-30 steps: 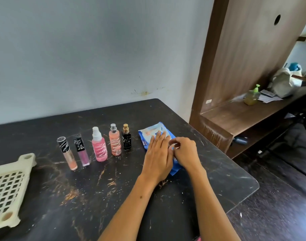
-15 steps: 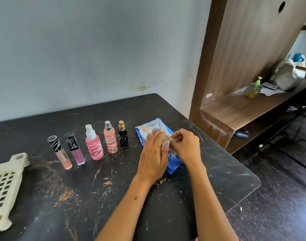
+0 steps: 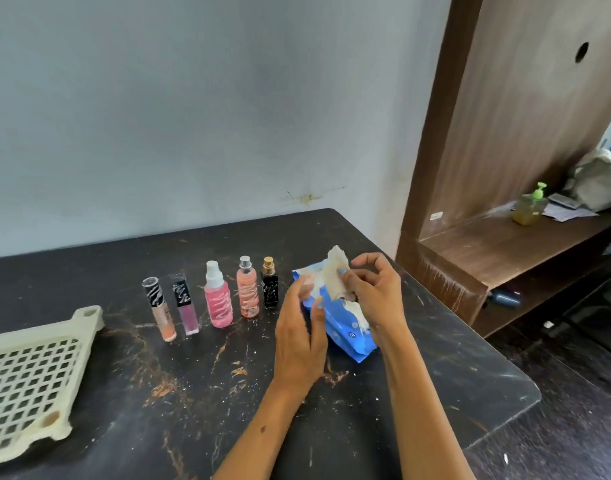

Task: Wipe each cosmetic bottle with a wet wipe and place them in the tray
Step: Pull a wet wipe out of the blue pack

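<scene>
Several cosmetic bottles stand in a row on the dark table: a peach gloss tube [image 3: 160,310], a purple gloss tube [image 3: 185,306], a pink spray bottle [image 3: 218,297], an orange spray bottle [image 3: 247,289] and a small black perfume bottle [image 3: 270,284]. Right of them lies a blue wet wipe pack [image 3: 342,323]. My left hand [image 3: 300,337] presses flat on the pack. My right hand [image 3: 373,292] pinches a white wet wipe [image 3: 335,271] that sticks up out of the pack. A cream lattice tray [image 3: 30,379] sits at the far left.
The table's right corner [image 3: 526,393] is rounded, with floor beyond it. A wooden shelf unit [image 3: 505,237] stands at the right and carries a green pump bottle [image 3: 529,211], papers and a white bag. A grey wall backs the table.
My right hand has lifted from the pack's opening and drawn a white wipe up and out. My left hand has stayed on the pack, holding it down.
</scene>
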